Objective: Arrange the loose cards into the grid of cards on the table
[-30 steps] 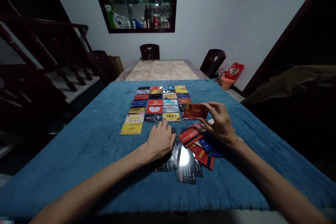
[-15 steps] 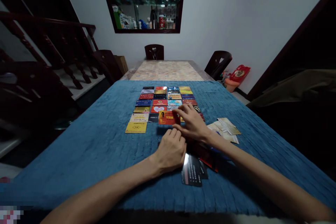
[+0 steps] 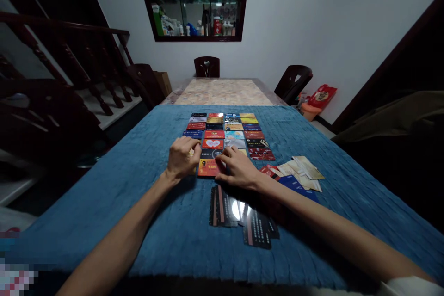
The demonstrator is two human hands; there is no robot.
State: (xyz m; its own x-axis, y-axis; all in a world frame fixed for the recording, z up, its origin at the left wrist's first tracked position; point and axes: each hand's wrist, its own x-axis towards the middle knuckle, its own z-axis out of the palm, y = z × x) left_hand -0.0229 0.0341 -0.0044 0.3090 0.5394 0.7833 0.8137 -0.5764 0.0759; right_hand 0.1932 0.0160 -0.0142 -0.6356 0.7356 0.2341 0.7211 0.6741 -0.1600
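My right hand (image 3: 237, 166) pinches the right edge of an orange-red card (image 3: 208, 166) lettered YSM, low at the near end of the second column. The card lies flat or almost flat, just below a dark grey card (image 3: 209, 153). Beside its left edge, my left hand (image 3: 183, 156) is curled over the near end of the left column and hides most of the yellow cards there. Whether those fingers hold anything is hidden. Several columns of colourful cards, among them one with a white heart (image 3: 212, 144), stretch away on the blue cloth (image 3: 138, 171).
Dark cards with stripes and print (image 3: 224, 208) lie loosely near me. Blue cards (image 3: 294, 187), a red card (image 3: 272, 171) and pale gold cards (image 3: 305, 169) are spread to the right, partly under my right forearm. Chairs (image 3: 293, 83) stand around the table's far end.
My right hand has brought the YSM card down and slightly left to the second column. My left hand has left the dark cards and moved up and left to the left column.
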